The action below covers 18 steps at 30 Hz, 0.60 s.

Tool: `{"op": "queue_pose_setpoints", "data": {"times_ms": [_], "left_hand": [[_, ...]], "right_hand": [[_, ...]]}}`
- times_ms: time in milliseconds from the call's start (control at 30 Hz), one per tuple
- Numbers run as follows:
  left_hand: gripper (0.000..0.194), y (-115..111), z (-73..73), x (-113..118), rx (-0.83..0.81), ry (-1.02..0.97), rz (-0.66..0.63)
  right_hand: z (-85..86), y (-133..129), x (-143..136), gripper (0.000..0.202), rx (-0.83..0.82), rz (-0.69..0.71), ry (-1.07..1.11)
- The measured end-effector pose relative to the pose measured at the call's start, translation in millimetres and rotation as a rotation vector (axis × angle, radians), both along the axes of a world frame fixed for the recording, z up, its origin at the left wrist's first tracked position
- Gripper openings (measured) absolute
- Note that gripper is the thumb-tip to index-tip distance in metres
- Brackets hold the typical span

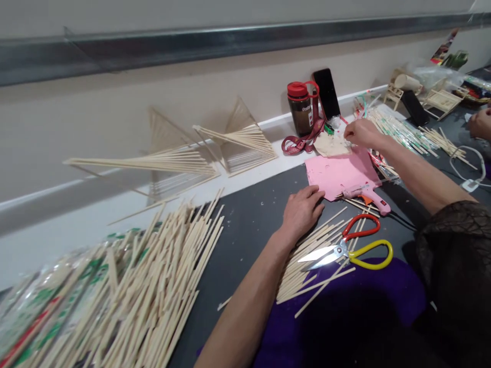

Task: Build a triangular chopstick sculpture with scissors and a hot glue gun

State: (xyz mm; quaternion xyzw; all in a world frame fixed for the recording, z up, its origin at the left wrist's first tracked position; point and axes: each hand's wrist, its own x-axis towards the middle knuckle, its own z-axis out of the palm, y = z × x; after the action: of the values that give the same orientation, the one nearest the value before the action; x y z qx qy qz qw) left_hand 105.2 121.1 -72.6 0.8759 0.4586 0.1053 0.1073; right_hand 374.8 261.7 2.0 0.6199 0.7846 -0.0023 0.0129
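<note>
My left hand (302, 210) lies on the dark tabletop, fingers stretched out, the tips at the edge of a pink sheet (333, 171). Farther back, my right hand (362, 134) has its fingers pinched together over a crumpled cream-coloured piece (333, 145); whatever is between the fingertips is too small to make out. On the pink sheet's front edge rests a pink glue gun (366, 196) with an orange trigger. Scissors (341, 250) with one red and one yellow handle lie partly spread across loose thin wooden sticks (307, 266) beside my left forearm.
A big pile of wooden sticks (153, 286) fills the left. Two fan-like stick structures (238, 138) stand by the wall. Behind the sheet are a red-lidded bottle (300, 110) and a phone (327, 93). Packaged sticks (401, 130) and another person's hand (480, 123) are at right.
</note>
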Motion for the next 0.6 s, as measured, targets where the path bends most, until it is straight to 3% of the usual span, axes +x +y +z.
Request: {"op": "queue_pose_setpoints", "data": {"times_ms": [67,133,267,400,600], "left_hand": [[0.036,0,0.8,0,0.002,0.001,-0.003],[0.035,0,1.0,-1,-0.001,0.001,-0.006],[0.035,1,-0.2,0,-0.002,-0.007,-0.005],[0.036,1,-0.2,0,0.001,0.015,-0.006],[0.037,1,2.4,1,-0.014,0.038,-0.001]], "right_hand": [[3.5,-19,9,0.03,0.023,0.012,0.053],[0.5,-40,17,0.022,-0.08,0.04,0.052],[-18.6,-72,24,0.03,-0.245,0.005,-0.048],[-32.1,-83,23,0.027,-0.214,0.004,-0.075],[-35.6,-89,9,0.035,-0.152,0.009,-0.162]]}}
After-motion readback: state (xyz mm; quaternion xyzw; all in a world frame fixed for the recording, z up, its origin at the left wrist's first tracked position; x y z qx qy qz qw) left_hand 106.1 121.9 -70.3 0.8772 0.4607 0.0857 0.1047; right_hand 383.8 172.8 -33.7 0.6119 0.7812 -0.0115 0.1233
